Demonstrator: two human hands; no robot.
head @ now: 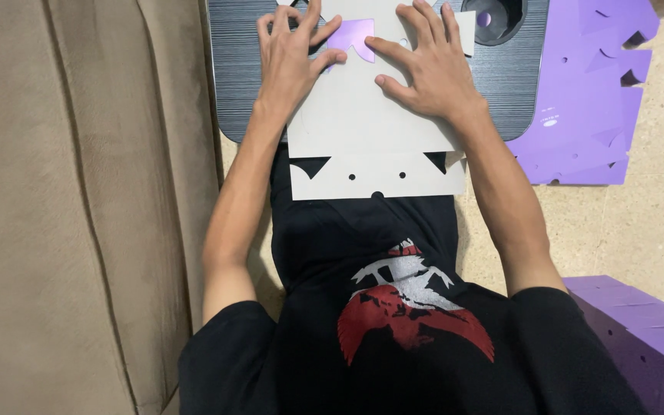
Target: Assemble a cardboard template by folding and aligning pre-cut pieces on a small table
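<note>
The far edge of the grey card sheet [363,115] ran out of frame at the top. The left hand [290,54] and right hand [424,61] covered parts of it. The dark tray [244,69] was cut off at the top, the purple sheet stack [639,338] at the right and bottom.

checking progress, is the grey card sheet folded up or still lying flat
Mostly flat: the grey card sheet lies spread on the dark tray, both hands pressing it.

The cardboard sheet [363,123] is pale grey, with a violet flap [353,36] showing glossy. The lap tray [240,69] is dark grey with fine horizontal streaks. Die-cut sheets [585,92] are purple (pierced with small holes). The T-shirt [393,307] is black, printed red and white.
</note>
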